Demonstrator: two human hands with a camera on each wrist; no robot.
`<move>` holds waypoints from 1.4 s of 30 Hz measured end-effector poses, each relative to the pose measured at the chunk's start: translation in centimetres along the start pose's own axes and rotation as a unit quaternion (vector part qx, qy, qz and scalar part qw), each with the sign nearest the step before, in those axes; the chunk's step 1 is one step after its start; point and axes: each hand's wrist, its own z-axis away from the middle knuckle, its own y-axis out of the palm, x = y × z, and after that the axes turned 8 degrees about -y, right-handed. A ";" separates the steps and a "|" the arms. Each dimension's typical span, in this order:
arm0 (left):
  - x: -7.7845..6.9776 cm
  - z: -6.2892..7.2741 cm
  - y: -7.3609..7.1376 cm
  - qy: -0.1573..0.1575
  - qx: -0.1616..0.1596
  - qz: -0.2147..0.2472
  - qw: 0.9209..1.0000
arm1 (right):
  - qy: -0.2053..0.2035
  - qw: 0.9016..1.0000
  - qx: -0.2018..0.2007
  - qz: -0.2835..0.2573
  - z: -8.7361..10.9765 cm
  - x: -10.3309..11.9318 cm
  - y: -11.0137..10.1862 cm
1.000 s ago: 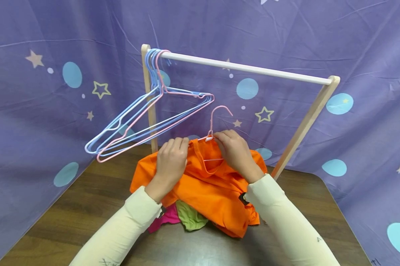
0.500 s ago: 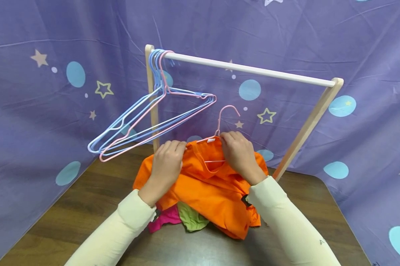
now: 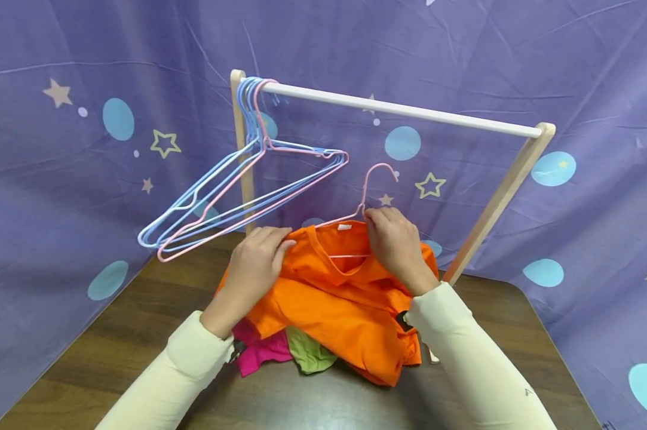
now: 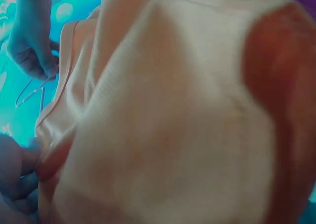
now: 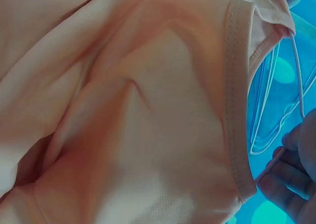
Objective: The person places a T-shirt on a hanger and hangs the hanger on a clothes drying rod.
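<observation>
An orange shirt (image 3: 323, 298) has a pink wire hanger (image 3: 381, 166) inside it, the hook standing up out of the collar. The hanger's lower bar shows across the neck opening. My left hand (image 3: 250, 272) pinches the shirt at its left shoulder, thumb in front. Close to the base of the hook, my right hand (image 3: 398, 245) pinches the hanger's arm beside the collar. In the right wrist view, fingers (image 5: 279, 184) hold the thin wire at the neckband. Cloth fills most of the left wrist view, where left-hand fingers (image 4: 17, 169) meet its edge.
Behind stands a wooden rack with a white rail (image 3: 398, 109). Several blue, white and pink hangers (image 3: 248, 179) hang at its left end. Pink cloth (image 3: 266, 352) and green cloth (image 3: 309, 352) lie under the shirt on the wooden table (image 3: 103, 358).
My left hand has slid outward to the left along the shirt's shoulder. My right hand and the hanger's hook have shifted right and slightly up, with more of the hanger's arm showing at the collar.
</observation>
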 end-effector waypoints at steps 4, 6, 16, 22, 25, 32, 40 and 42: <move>0.6 0.4 -0.6 -0.014 -0.016 0.000 1.000 | 0.013 1.000 -0.003 -0.007 0.1 -0.4 -0.2; 1.1 0.7 -0.9 -0.019 -0.032 0.001 0.999 | 0.018 1.000 -0.005 -0.010 0.2 -0.6 -0.2; 2.5 1.5 -1.3 -0.029 -0.079 0.032 0.996 | 0.029 0.999 -0.015 -0.013 0.6 -1.4 -0.3; 3.3 2.0 -1.7 -0.044 -0.086 0.036 0.995 | 0.036 0.999 -0.011 -0.010 0.8 -1.7 -0.5; 3.8 2.2 -1.9 -0.048 -0.088 0.033 0.994 | 0.042 0.999 -0.007 -0.012 1.1 -2.1 -0.6; 4.7 2.6 -2.3 -0.049 -0.083 0.026 0.995 | 0.056 0.998 -0.007 -0.008 1.8 -3.0 -0.8; 4.7 2.9 -2.2 -0.062 -0.057 0.008 0.996 | 0.065 0.998 -0.007 -0.012 1.9 -3.2 -1.1; 4.3 2.7 -2.0 -0.050 -0.043 0.004 0.998 | 0.059 0.998 -0.007 -0.011 1.9 -3.0 -1.1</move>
